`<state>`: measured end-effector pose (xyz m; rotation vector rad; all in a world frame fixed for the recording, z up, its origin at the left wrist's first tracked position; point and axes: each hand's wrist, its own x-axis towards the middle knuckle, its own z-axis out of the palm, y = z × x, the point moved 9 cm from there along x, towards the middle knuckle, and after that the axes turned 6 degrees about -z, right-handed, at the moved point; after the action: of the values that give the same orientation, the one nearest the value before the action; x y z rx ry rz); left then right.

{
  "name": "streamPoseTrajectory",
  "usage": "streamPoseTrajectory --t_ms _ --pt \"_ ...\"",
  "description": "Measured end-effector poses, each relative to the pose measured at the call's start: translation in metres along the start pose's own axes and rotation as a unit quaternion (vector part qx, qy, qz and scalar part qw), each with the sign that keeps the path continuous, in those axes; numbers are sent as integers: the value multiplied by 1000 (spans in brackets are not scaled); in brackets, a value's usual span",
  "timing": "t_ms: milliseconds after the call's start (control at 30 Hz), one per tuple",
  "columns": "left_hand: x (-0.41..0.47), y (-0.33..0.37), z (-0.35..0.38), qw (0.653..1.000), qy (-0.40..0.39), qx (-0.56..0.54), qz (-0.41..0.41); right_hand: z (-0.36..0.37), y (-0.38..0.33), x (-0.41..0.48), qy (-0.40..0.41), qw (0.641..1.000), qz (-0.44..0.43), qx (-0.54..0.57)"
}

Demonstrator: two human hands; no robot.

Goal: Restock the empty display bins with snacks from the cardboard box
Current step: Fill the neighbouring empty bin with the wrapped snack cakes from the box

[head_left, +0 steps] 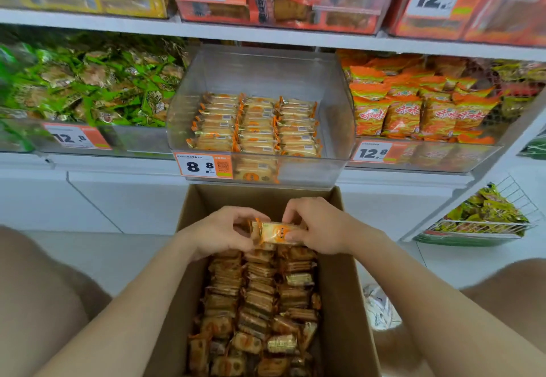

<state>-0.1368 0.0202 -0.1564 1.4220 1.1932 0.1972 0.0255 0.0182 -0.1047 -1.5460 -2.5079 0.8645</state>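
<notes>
An open cardboard box [345,258] stands on the floor in front of me, filled with rows of orange-wrapped snack packs [260,297]. My left hand [221,230] and my right hand [319,226] together grip a small stack of snack packs [277,233] at the far end of the box, one hand at each end of it. Above the box, a clear display bin [260,69] on the lower shelf holds three neat rows of the same packs [257,125] across its bottom. Its upper part holds nothing. A price tag reading 8.8 [204,165] is on its front.
Left of the clear bin a bin holds green snack packs [88,87]; right of it a bin holds orange bags [413,105]. The upper shelf carries boxed goods and price tags. A wire basket [484,223] of yellow-green packs hangs at the right. My knees flank the box.
</notes>
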Motion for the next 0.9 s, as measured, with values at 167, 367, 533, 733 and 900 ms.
streamPoseTrajectory --t_ms 167,367,533,733,900 --pt "-28 69 -13 991 32 79 99 -26 -35 -14 19 997 -53 -47" --pt "-58 141 -47 984 62 62 153 -91 -42 -30 55 988 -87 114" --pt "-56 171 -90 927 275 172 187 -179 -17 -21 258 957 -82 -103" --pt "-11 145 -71 858 253 406 185 -150 -12 44 62 938 -20 -340" --pt "7 134 -64 815 245 515 103 -141 10 68 -37 958 64 -278"
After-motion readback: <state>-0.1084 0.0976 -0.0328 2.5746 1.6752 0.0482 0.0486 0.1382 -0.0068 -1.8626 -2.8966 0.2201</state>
